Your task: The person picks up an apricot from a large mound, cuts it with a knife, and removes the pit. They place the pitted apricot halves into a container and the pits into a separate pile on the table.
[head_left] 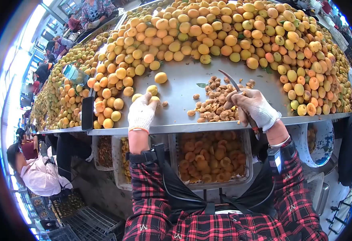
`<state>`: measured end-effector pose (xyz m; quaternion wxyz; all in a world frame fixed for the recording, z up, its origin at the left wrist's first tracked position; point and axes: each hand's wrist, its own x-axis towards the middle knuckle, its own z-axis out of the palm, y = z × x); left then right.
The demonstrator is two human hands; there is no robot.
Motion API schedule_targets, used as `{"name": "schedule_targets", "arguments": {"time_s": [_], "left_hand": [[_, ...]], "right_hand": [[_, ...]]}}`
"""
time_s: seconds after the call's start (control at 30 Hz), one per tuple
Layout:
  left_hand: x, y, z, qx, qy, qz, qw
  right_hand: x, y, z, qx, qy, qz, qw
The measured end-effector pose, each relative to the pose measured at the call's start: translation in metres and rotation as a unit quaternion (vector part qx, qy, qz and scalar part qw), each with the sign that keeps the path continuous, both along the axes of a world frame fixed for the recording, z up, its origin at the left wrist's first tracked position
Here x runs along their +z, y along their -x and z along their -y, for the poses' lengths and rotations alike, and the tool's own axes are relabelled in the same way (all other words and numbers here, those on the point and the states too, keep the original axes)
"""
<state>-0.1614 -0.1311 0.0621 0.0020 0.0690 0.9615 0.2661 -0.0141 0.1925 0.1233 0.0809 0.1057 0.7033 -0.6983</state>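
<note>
My left hand (142, 113), in a white knit glove, is at the near left of the metal table. Its fingers curl against an apricot (155, 99) at the thumb side; two more apricots touch or lie just beyond the fingertips. In my right hand (257, 107), also gloved and with soiled fingers, is a curved knife (229, 79). The knife's blade points up and left, and its other end shows below the fist. Beneath and left of this hand lies a heap of apricot pits (213, 100) on the metal tabletop (176, 85).
Whole apricots (208, 30) are piled along the far side and both ends. Below the table edge stand a crate of halved apricots (208, 160) and a white-blue bucket (318, 146). A dark phone-like slab (87, 113) stands at left. Other people (43, 172) work along the left.
</note>
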Motion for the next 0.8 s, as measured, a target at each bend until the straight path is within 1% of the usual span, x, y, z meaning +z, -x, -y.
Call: {"name": "schedule_targets", "arguments": {"time_s": [0.07,0.1,0.13,0.17,0.2,0.23,0.3,0.33,0.37,0.43,0.47,0.5,0.53,0.57,0.63,0.67,0.73,0.77,0.8], "left_hand": [[-0.018,0.003,0.003,-0.051,0.008,-0.004,0.999],[-0.016,0.0,-0.004,-0.053,0.008,-0.005,0.999],[-0.013,-0.006,-0.017,-0.057,0.054,-0.036,0.996],[-0.01,-0.011,-0.03,-0.06,0.1,-0.068,0.991],[-0.01,-0.016,-0.041,-0.065,0.173,-0.094,0.978],[-0.008,-0.018,-0.05,-0.067,0.172,-0.095,0.978],[-0.003,-0.016,-0.064,-0.124,0.148,-0.049,0.98],[-0.007,-0.011,-0.066,-0.134,0.104,-0.035,0.985],[-0.008,-0.009,-0.07,-0.137,0.104,-0.035,0.984],[0.0,-0.014,-0.084,-0.092,-0.021,0.034,0.995],[0.004,-0.019,-0.092,-0.093,-0.021,0.034,0.995],[0.011,-0.027,-0.104,-0.089,-0.128,0.083,0.984],[0.014,-0.031,-0.113,-0.084,-0.232,0.132,0.96],[0.012,-0.034,-0.117,-0.145,-0.242,0.107,0.953],[0.012,-0.048,-0.13,-0.178,-0.416,0.183,0.873],[0.015,-0.055,-0.135,-0.181,-0.417,0.186,0.871],[0.028,-0.066,-0.141,-0.184,-0.53,0.225,0.796],[0.026,-0.065,-0.141,-0.184,-0.531,0.224,0.796],[0.025,-0.062,-0.139,-0.184,-0.569,0.242,0.764]], "right_hand": [[-0.001,0.002,0.0,0.006,0.01,-0.002,1.0],[-0.001,0.002,0.0,0.014,0.018,-0.004,1.0],[-0.002,0.003,0.002,-0.011,0.039,-0.014,0.999],[-0.003,0.004,0.003,-0.014,0.038,-0.015,0.999],[-0.004,0.004,0.003,-0.017,0.04,-0.022,0.999],[-0.007,0.005,0.002,-0.021,0.043,-0.029,0.998],[-0.013,0.007,0.001,-0.025,0.052,-0.031,0.998],[-0.014,0.007,0.001,-0.024,0.063,-0.03,0.997],[-0.014,0.007,0.001,-0.024,0.074,-0.028,0.997],[-0.014,0.006,0.001,-0.023,0.079,-0.032,0.996],[-0.015,0.007,0.001,-0.02,0.078,-0.035,0.996],[-0.016,0.008,0.001,-0.019,0.077,-0.039,0.996],[-0.017,0.008,0.001,-0.01,0.077,-0.056,0.995],[-0.015,0.006,0.001,-0.008,0.064,-0.036,0.997],[-0.021,0.006,0.001,0.025,0.035,-0.056,0.998],[-0.031,0.008,0.002,0.025,-0.018,-0.093,0.995],[-0.016,0.003,0.001,0.03,-0.005,-0.074,0.997],[-0.011,0.001,0.002,0.039,0.009,-0.056,0.998],[-0.012,0.001,0.004,0.035,-0.009,-0.087,0.996]]}}
